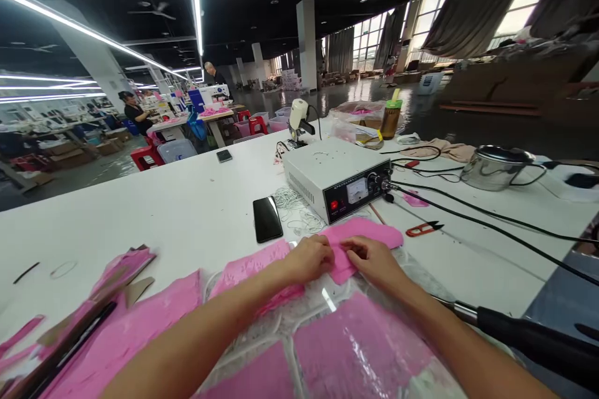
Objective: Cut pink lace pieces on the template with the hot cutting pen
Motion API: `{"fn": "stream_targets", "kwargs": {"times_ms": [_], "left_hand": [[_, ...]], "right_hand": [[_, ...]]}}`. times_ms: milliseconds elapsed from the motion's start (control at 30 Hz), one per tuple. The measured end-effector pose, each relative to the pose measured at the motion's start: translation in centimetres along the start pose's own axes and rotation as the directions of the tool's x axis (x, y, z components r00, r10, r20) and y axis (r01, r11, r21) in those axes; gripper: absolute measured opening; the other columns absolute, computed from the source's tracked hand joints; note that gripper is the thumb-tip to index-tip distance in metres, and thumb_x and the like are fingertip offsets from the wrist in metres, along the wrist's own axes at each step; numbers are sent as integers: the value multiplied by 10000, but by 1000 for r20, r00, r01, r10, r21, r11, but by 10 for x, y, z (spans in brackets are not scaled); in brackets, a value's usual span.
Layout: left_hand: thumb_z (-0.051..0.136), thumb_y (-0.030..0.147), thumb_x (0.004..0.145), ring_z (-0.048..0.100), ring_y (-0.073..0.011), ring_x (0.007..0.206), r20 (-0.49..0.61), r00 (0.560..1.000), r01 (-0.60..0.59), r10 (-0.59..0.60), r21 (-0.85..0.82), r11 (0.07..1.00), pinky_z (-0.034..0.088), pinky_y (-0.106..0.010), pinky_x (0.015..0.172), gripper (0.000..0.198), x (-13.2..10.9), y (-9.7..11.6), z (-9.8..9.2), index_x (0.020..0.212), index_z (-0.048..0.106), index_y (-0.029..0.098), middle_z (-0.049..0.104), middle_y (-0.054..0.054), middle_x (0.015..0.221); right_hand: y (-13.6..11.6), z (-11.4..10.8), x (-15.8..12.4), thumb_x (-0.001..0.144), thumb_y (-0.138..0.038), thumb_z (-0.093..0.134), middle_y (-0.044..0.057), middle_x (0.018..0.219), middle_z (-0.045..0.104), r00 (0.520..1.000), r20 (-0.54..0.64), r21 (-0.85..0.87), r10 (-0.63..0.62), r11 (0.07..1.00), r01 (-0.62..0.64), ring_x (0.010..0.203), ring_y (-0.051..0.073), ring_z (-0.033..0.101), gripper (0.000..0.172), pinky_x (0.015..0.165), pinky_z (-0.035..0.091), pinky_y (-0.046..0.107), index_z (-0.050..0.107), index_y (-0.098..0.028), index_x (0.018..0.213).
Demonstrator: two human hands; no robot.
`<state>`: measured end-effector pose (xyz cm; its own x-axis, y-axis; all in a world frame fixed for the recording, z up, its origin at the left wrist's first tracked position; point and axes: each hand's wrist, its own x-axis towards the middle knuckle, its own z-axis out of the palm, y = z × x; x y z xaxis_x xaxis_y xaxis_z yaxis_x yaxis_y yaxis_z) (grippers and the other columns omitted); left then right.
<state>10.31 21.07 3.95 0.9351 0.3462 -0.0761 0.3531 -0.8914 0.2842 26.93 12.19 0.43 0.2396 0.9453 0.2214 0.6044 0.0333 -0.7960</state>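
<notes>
On white desk (187, 212), close before me: left hand (309, 259) and right hand (374, 262) both pinch flat pink fabric piece (369, 232), fingertips nearly meeting at its near edge. I see black phone (267, 219) just left, white metered control box (337, 177) behind.

No text clear enough to read, line of small print on the front of the grey control box (337, 182) at frame centre too tiny, meter dial (357, 190) markings blurred

Left hand (309, 259) and right hand (375, 262) hide part of the pink fabric piece (372, 232); the black handle (538, 341) runs off-frame.
</notes>
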Motion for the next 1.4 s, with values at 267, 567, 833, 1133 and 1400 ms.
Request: {"fn": "stream_targets", "kwargs": {"times_ms": [267,567,833,1133,1400], "left_hand": [[590,322,955,620,-212,1028,39,998,54,-56,44,998,526,-431,896,252,0,5,-5,1142,608,154,619,-80,1163],[577,329,964,630,-196,992,15,998,63,-62,-94,994,544,-399,860,254,0,-3,-28,1152,604,161,619,-81,1162],[596,310,950,627,-189,963,-6,997,74,-76,-191,979,533,-396,855,204,-12,7,-49,1065,622,143,632,-65,1091],[569,56,809,588,-146,840,76,996,-10,42,-381,925,481,-246,760,140,-95,53,-31,763,640,167,610,-26,908],[579,-8,755,574,-145,800,82,989,-77,126,-445,892,456,-249,781,184,-118,78,12,674,616,153,606,-30,813]], "right_hand": [[-4,-1,0,778,-176,501,75,937,760,1000,-14,11,-23,1000,23,837,213,708,274,775,554,339,731,-172,927],[-7,-11,-8,824,-306,552,71,1042,727,981,-38,-81,-189,979,185,950,217,677,282,821,557,342,713,-207,1033],[18,-12,-1,709,-56,520,128,968,723,965,-139,-397,-221,906,150,930,294,640,327,814,520,449,725,-148,947],[7,-25,-83,881,-98,497,70,894,690,857,27,-479,-515,746,463,838,216,619,215,762,501,362,687,-178,944],[4,-33,-138,894,-27,470,69,916,675,761,163,-455,-627,637,622,854,195,610,269,816,487,364,641,-161,1051]]}}
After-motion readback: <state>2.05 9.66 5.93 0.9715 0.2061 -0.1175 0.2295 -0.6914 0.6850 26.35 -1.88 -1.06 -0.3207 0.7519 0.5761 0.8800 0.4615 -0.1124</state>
